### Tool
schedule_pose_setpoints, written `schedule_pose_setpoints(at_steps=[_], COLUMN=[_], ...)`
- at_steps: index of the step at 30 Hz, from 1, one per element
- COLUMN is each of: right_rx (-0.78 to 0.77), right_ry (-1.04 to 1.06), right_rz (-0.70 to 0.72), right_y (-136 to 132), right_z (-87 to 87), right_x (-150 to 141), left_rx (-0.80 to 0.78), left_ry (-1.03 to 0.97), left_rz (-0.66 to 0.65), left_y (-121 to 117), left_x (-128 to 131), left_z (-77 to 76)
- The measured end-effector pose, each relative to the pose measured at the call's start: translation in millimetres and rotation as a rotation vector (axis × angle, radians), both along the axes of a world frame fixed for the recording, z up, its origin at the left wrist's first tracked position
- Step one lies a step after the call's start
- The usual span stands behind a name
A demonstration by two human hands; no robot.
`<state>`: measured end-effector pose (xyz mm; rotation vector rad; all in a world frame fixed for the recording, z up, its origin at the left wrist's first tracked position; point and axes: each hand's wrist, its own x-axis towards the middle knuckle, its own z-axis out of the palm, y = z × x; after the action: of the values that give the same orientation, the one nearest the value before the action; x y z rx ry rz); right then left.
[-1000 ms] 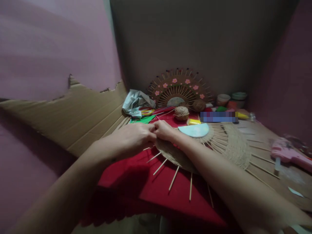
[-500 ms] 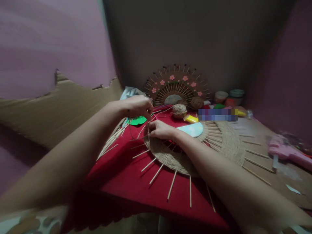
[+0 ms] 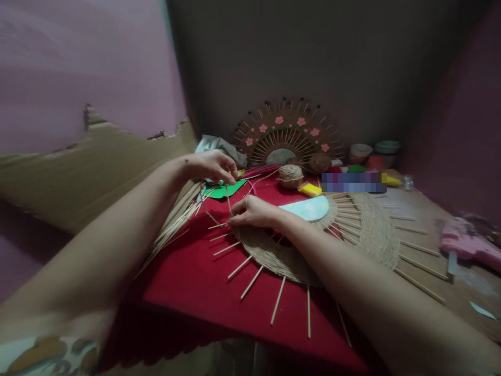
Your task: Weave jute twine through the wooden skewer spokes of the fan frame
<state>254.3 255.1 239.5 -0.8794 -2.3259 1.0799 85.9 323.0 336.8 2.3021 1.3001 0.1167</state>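
Observation:
My left hand (image 3: 217,166) is raised over the far left side of the table, its fingers pinched on a thin strand of jute twine (image 3: 228,197). A loop of the same twine hangs below it. My right hand (image 3: 254,211) is closed on the twine at the left end of a half-round fan (image 3: 279,257). The fan has wooden sticks radiating outward, a woven twine band and a pale blue half-disc (image 3: 307,209) at its centre. Part of the band is hidden under my right hand and forearm. Beyond the fan sits a twine ball (image 3: 290,176).
A flower-decorated stick fan (image 3: 287,128) stands against the back wall. Loose sticks (image 3: 178,216) and a green sheet (image 3: 225,190) lie at left. A yellow packet (image 3: 310,188) is behind the fan. On the right are a pink glue gun (image 3: 465,240) and cups (image 3: 360,153).
My left hand has moved slightly left, its fingers a little less curled. My right hand has shifted a little down at the fan's end. The view has tilted slightly.

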Motion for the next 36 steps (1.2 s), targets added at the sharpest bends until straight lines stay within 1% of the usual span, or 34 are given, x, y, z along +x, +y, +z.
schedule_pose_setpoints(at_steps=[3, 5, 6, 8, 9, 10, 12, 14, 15, 17, 20, 22, 23, 25, 27, 30, 33, 36], right_rx=[0.058, 0.07, 0.075, 0.082, 0.084, 0.086, 0.091, 0.098, 0.102, 0.104, 0.088, 0.074, 0.069, 0.059, 0.048, 0.042, 0.045, 0.048], right_ry=[-0.029, -0.036, -0.04, -0.048, -0.051, -0.055, -0.063, -0.071, -0.072, -0.069, -0.057, -0.052, -0.05, -0.052, -0.054, -0.05, -0.049, -0.056], right_rz=[-0.043, -0.072, -0.088, -0.114, -0.125, -0.133, -0.143, -0.144, -0.144, -0.144, -0.151, -0.159, -0.166, -0.18, -0.196, -0.208, -0.213, -0.214], right_y=[4.1, 7.3, 8.7, 10.7, 11.2, 11.4, 10.9, 10.0, 9.5, 8.9, 8.5, 8.2, 8.0, 7.5, 6.9, 6.3, 6.1, 6.3], right_z=[-4.8, -6.0, -6.0, -5.6, -5.2, -4.8, -4.1, -3.4, -3.1, -2.3, -1.4, -1.3, -1.3, -1.4, -1.3, -0.4, 0.8, 0.6], right_x=[-1.4, 0.3, 1.5, 3.4, 4.0, 4.4, 4.5, 4.5, 4.5, 4.6, 4.6, 4.5, 4.5, 4.5, 4.7, 4.8, 4.3, 3.0], left_rx=[-0.072, -0.144, -0.166, -0.189, -0.186, -0.182, -0.08, -0.009, 0.001, -0.018, -0.068, -0.135, -0.168, -0.185, -0.167, -0.155, -0.063, 0.127], left_ry=[0.023, 0.129, 0.204, 0.37, 0.429, 0.475, 0.488, 0.49, 0.479, 0.442, 0.358, 0.283, 0.296, 0.386, 0.477, 0.484, 0.446, 0.364], left_rz=[-0.071, -0.132, -0.143, -0.118, -0.092, -0.063, 0.016, 0.07, 0.078, 0.064, 0.01, -0.034, -0.036, 0.017, 0.085, 0.108, 0.15, 0.251], left_y=[4.0, 9.9, 13.6, 22.3, 26.8, 31.2, 39.0, 43.1, 43.1, 37.7, 19.5, 6.5, 1.5, -4.7, -7.1, -8.3, -7.0, -1.2], left_x=[-3.0, -12.2, -19.0, -35.1, -43.6, -51.9, -65.1, -70.8, -70.1, -62.2, -42.5, -32.5, -30.1, -31.0, -37.5, -49.0, -52.6, -42.4], left_z=[7.6, 16.4, 20.4, 24.5, 24.0, 21.7, 13.3, 3.4, -0.7, -6.4, -11.6, -17.6, -22.0, -33.4, -45.5, -58.6, -62.2, -57.7])
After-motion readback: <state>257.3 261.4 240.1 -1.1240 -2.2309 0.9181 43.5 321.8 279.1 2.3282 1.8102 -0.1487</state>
